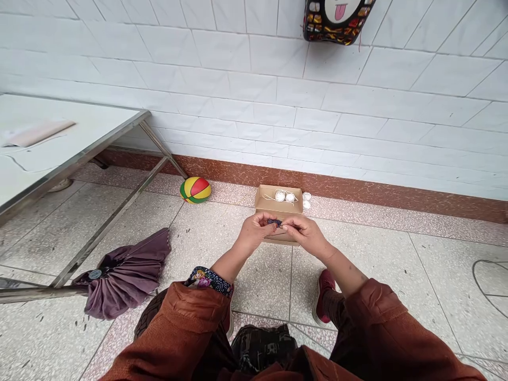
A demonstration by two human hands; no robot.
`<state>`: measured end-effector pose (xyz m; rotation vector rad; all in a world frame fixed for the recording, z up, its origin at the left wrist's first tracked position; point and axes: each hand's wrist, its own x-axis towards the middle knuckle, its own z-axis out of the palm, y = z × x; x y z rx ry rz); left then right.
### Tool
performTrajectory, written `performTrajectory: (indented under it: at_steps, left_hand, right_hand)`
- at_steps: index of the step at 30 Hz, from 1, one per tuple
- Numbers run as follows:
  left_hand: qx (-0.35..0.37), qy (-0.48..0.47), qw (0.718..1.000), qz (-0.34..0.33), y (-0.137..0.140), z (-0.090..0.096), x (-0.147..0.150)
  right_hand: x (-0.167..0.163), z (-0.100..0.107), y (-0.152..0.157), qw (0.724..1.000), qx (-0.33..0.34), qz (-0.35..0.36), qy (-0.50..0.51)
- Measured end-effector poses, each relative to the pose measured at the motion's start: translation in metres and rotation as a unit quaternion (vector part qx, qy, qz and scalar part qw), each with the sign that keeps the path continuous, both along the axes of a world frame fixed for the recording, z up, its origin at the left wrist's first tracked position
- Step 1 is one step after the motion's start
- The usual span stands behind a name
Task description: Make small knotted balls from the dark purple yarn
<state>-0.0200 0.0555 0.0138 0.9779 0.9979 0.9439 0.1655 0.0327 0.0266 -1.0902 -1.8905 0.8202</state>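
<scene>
"Two bare hands at work, low and central! The left hand (254, 231) has its thumb and fingers pinched on a small dark-blue piece (273, 222)."

"And the right hand (304, 231)?"

"Closing in a pinch at the other end, fingertips almost meeting the left's. The piece sits right between them, too small for me to say what it is."

"What's beneath?"

"An open cardboard box (266, 203), on the floor against the skirting, its near part partly hidden by those hands. Inside, side by side, two white balls of string (280, 196), loose ends trailing!"

"More white just off the box's right side, I see."

"Yes, two small white rounds (306, 200), close against it. Now swing left: a red, yellow and green ball (196, 189) near the foot of the metal-framed table (103, 124)."

"And nearer the person?"

"A purple umbrella (127, 280), loosely folded on the speckled floor tiles (369, 264), beside the table's lower bar. Closer in come rust-brown sleeves (194, 312) and a red shoe (325, 296)."

"Up top?"

"One black openwork basket (337, 26), pink tongue on its cartoon face, up against white wall tiles (222, 50)!"
</scene>
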Motion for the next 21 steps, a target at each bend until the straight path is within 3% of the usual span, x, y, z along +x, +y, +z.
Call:
performTrajectory:
  at_steps: [6,12,16,21]
  left_hand:
    - [0.024,-0.047,0.992,-0.117,-0.007,0.009,0.000]
    - [0.055,-0.100,0.993,-0.017,-0.003,0.005,-0.002]
    - [0.074,-0.056,0.995,0.047,0.003,0.003,-0.001]
    - [0.101,0.010,0.995,0.013,0.000,0.005,0.001]
  right_hand:
    - [0.005,-0.011,0.012,0.997,-0.011,-0.075,0.028]
    - [-0.008,-0.026,0.004,0.999,-0.032,-0.018,-0.002]
    - [-0.010,-0.017,-0.004,0.999,0.000,0.024,-0.021]
    - [0.001,0.003,0.000,1.000,0.017,-0.013,0.010]
